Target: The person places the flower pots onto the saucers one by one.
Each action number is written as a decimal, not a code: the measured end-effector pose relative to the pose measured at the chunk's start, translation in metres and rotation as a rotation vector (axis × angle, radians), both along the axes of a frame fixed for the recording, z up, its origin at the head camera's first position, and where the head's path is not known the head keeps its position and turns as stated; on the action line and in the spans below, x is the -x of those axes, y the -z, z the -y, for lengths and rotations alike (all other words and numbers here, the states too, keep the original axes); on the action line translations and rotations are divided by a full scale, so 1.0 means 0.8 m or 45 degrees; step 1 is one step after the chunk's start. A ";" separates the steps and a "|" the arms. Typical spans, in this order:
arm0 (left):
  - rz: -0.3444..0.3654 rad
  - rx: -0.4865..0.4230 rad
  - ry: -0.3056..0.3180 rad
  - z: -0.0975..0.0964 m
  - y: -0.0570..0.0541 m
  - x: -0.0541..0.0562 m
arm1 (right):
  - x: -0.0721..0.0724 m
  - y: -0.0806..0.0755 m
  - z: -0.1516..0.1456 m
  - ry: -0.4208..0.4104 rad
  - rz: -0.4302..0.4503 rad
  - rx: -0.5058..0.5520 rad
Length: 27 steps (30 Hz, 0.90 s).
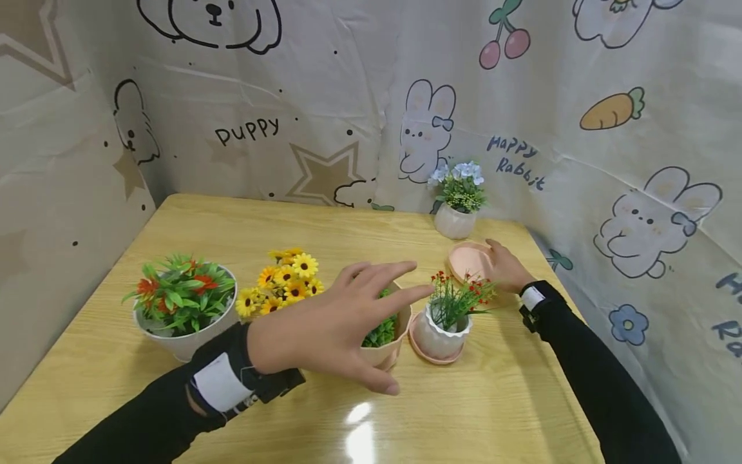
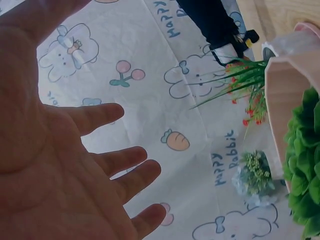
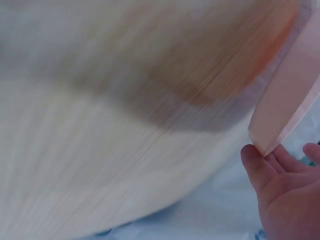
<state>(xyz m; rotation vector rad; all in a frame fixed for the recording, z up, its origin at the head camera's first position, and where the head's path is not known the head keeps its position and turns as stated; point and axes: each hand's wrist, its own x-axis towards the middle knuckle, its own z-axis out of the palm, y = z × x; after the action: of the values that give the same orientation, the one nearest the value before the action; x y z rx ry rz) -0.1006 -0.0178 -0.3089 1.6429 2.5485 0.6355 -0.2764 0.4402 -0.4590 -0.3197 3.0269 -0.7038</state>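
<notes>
My right hand (image 1: 510, 269) pinches the rim of a round pink saucer (image 1: 467, 259) at the table's right side. In the right wrist view the saucer (image 3: 287, 95) is tilted and casts a shadow on the wood. My left hand (image 1: 339, 322) hovers with spread fingers over a pale pink pot (image 1: 390, 356) of green leaves (image 2: 304, 165), partly hiding it; its palm (image 2: 65, 170) holds nothing. Right of that pot, a white scalloped pot (image 1: 442, 336) with small red flowers (image 1: 464, 291) stands on another pink saucer (image 1: 431, 357).
A white pot of blue flowers (image 1: 455, 222) stands at the back right. Yellow flowers (image 1: 284, 283) rise behind my left wrist. A white bowl-shaped pot (image 1: 184, 345) with red-orange flowers is at the left. A printed cloth (image 1: 324, 84) hangs around the wooden table (image 1: 493, 399).
</notes>
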 end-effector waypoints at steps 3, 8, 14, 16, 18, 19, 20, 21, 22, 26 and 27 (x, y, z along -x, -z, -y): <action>-0.011 0.006 0.003 -0.001 0.003 0.000 | -0.026 -0.010 -0.012 0.014 0.036 0.008; -0.012 -0.018 0.024 -0.001 0.008 0.003 | -0.072 -0.023 -0.027 -0.002 0.071 0.019; 0.007 -0.036 0.041 0.001 0.018 0.002 | -0.123 -0.016 -0.038 -0.093 0.094 0.009; 0.008 -0.051 0.043 0.004 0.020 0.002 | -0.134 -0.012 -0.037 -0.133 0.082 0.006; 0.003 -0.065 0.042 0.007 0.021 0.002 | -0.141 -0.008 -0.035 -0.152 0.086 0.005; 0.001 -0.070 0.041 0.009 0.022 0.002 | -0.143 -0.006 -0.033 -0.163 0.092 0.010; -0.002 -0.075 0.040 0.011 0.022 0.002 | -0.144 -0.004 -0.032 -0.177 0.098 0.016; -0.008 -0.077 0.040 0.013 0.022 0.003 | -0.145 -0.003 -0.031 -0.192 0.102 0.013; -0.009 -0.078 0.039 0.014 0.022 0.003 | -0.146 -0.001 -0.030 -0.200 0.115 0.022; -0.011 -0.074 0.040 0.021 0.023 0.004 | -0.150 0.003 -0.029 -0.235 0.154 0.040; -0.012 -0.073 0.040 0.022 0.024 0.004 | -0.152 0.003 -0.029 -0.237 0.166 0.036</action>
<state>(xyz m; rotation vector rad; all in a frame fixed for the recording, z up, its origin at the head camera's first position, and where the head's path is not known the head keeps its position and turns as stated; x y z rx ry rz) -0.1036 -0.0357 -0.3279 1.7039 2.5281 0.7061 -0.1545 0.4630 -0.4610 -0.5257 2.8206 -0.7232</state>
